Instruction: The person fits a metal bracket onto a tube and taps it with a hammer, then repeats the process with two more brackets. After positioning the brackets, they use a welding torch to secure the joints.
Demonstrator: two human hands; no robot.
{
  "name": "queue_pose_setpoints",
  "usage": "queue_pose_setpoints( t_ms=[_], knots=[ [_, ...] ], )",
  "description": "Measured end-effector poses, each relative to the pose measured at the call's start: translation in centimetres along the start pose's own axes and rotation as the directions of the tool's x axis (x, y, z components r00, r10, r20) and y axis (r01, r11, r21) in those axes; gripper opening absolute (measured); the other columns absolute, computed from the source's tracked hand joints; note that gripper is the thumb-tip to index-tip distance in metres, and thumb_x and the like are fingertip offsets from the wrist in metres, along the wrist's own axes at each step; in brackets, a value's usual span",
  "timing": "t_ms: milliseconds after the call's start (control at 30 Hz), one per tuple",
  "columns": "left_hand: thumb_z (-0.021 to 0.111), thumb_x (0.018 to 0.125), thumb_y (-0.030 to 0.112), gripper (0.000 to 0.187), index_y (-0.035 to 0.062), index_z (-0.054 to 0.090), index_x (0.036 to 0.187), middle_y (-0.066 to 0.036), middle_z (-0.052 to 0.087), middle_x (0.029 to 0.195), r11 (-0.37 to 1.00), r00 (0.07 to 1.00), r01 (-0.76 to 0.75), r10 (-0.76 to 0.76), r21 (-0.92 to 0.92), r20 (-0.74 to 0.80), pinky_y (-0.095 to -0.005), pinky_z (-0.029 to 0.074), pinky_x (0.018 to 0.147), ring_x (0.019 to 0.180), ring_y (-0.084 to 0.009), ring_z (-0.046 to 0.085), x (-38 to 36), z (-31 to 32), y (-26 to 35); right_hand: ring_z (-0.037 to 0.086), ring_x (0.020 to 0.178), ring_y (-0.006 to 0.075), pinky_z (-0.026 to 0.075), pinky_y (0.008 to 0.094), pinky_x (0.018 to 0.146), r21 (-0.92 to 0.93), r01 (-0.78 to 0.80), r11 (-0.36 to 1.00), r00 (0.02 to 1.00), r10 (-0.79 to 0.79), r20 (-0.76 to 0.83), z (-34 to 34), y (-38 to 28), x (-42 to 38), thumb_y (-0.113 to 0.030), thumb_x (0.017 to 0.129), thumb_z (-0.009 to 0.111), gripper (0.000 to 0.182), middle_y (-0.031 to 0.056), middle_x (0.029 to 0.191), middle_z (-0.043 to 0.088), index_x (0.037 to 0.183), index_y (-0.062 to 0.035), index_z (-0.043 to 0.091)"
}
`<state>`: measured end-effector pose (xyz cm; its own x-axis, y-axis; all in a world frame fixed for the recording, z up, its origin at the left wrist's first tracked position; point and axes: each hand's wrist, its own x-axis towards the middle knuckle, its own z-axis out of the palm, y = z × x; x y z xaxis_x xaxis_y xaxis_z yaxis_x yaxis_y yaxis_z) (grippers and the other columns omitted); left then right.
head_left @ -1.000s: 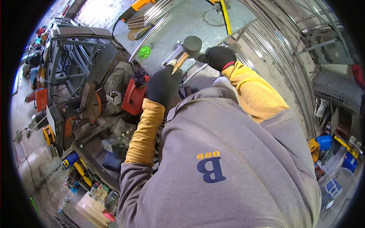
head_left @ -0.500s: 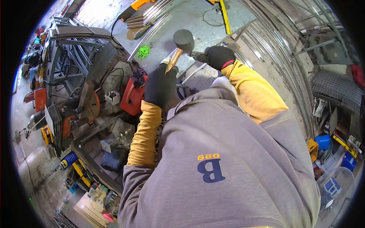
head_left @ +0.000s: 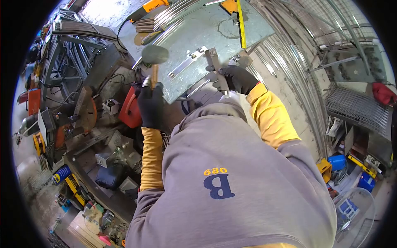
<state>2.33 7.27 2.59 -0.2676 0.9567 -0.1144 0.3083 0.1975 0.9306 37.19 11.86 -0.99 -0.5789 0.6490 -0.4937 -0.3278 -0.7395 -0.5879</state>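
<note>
My left hand [head_left: 151, 105], in a black glove, is closed round the wooden handle of a mallet [head_left: 155, 54], with its dark round head raised over the left edge of the metal-topped table [head_left: 252, 29]. A pale, shiny tip shows at that hand's finger. In my right hand [head_left: 240, 78], also gloved, a flat grey metal bar [head_left: 216, 68] is gripped and tilted upward near the table's front edge. Between the hands, a shiny metal strip [head_left: 186, 63] with bright ends lies across the table top.
Metal tubes [head_left: 173, 16], an orange power tool [head_left: 155, 5] and a yellow ruler [head_left: 242, 25] lie on the table. Long metal rods [head_left: 297, 78] run along the floor at right. A red case [head_left: 131, 108] stands left of my left arm.
The mallet and my left hand have moved left, its head now over the green disc. My right hand has lifted the grey bar into view, and the shiny strip shows on the table.
</note>
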Motion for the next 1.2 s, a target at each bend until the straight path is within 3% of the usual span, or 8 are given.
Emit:
queue_pose_setpoints(
  t_ms=[233,467,567,600,833,967,1000,1200],
  knots=[
    [0.071,0.104,0.015,0.021,-0.0005,0.076,0.118,0.001,0.067,0.082,0.980,0.992,0.041,-0.064,-0.197,-0.112,-0.0255,0.045,0.064,0.072,-0.0061,0.058,3.4,0.2,-3.3,0.067,0.132,0.0425,0.057,0.0507,0.111,0.557,-0.132,0.820,0.925,-0.101,0.367,1.7,1.6,1.8,-0.027,0.112,0.052,0.058,0.0346,0.159,0.052,0.161,0.0021,0.043],
    [0.072,0.103,0.021,0.017,0.0038,0.073,0.106,0.003,0.064,0.078,0.975,0.989,0.114,-0.128,-0.193,-0.067,-0.0250,0.044,0.054,0.061,-0.0054,0.055,2.7,1.4,-3.2,0.061,0.140,0.0437,0.066,0.0440,0.091,0.740,-0.134,0.659,0.908,-0.217,0.358,2.2,2.5,1.3,-0.031,0.115,0.051,0.059,0.0356,0.162,0.047,0.160,0.0058,0.042],
    [0.072,0.104,0.021,0.018,0.0033,0.074,0.108,0.004,0.062,0.077,0.982,0.988,0.144,-0.149,-0.125,-0.033,-0.0257,0.043,0.054,0.061,-0.0053,0.054,2.7,1.3,-2.9,0.068,0.130,0.0384,0.067,0.0363,0.080,0.642,0.093,0.761,0.951,-0.259,0.169,1.6,3.1,2.1,-0.034,0.116,0.049,0.060,0.0337,0.158,0.052,0.159,0.0065,0.042],
    [0.072,0.104,0.021,0.019,0.0031,0.075,0.109,0.004,0.061,0.077,0.988,0.990,0.134,-0.136,-0.080,-0.026,-0.0260,0.043,0.054,0.061,-0.0054,0.054,2.8,1.3,-3.0,0.075,0.099,0.0231,0.067,0.0314,0.070,0.630,0.124,0.767,0.973,-0.217,0.072,2.4,2.8,2.0,-0.037,0.113,0.058,0.067,0.0263,0.144,0.064,0.163,0.0037,0.040],
    [0.072,0.103,0.022,0.023,0.0014,0.075,0.113,0.004,0.061,0.076,0.997,0.996,0.069,-0.072,-0.041,-0.058,-0.0270,0.042,0.054,0.061,-0.0063,0.053,3.1,1.6,-4.4,0.073,0.085,0.0243,0.064,0.0331,0.062,0.644,0.235,0.728,0.921,-0.379,0.093,5.0,1.6,2.6,-0.046,0.116,0.049,0.055,0.0213,0.133,0.073,0.156,-0.0085,0.050],
    [0.073,0.100,0.032,0.035,-0.0026,0.075,0.106,-0.014,0.073,0.079,0.987,0.997,0.009,0.005,0.163,-0.082,-0.0405,0.051,0.066,0.067,-0.0235,0.067,3.7,1.5,-5.5,0.077,0.097,0.0266,0.066,0.0386,0.075,0.512,0.342,0.788,0.907,-0.419,0.038,5.3,1.5,2.5,-0.044,0.115,0.051,0.051,0.0189,0.130,0.075,0.153,-0.0090,0.053],
    [0.072,0.099,0.033,0.037,-0.0028,0.075,0.106,-0.017,0.074,0.081,0.981,0.997,0.020,-0.005,0.192,-0.077,-0.0428,0.053,0.069,0.070,-0.0281,0.069,3.8,1.6,-5.5,0.078,0.108,0.0315,0.066,0.0434,0.090,0.440,0.356,0.824,0.908,-0.416,0.043,5.7,0.9,2.1,-0.036,0.114,0.056,0.050,0.0207,0.130,0.074,0.152,-0.0045,0.052],
    [0.071,0.099,0.034,0.037,-0.0022,0.075,0.108,-0.019,0.075,0.082,0.983,0.996,0.054,-0.040,0.174,-0.080,-0.0436,0.054,0.073,0.075,-0.0325,0.072,3.3,1.7,-4.7,0.076,0.114,0.0348,0.062,0.0503,0.103,0.097,0.462,0.882,0.886,-0.464,-0.001,7.2,0.3,1.2,-0.024,0.111,0.062,0.054,0.0223,0.126,0.074,0.156,0.0036,0.049]
  ],
)
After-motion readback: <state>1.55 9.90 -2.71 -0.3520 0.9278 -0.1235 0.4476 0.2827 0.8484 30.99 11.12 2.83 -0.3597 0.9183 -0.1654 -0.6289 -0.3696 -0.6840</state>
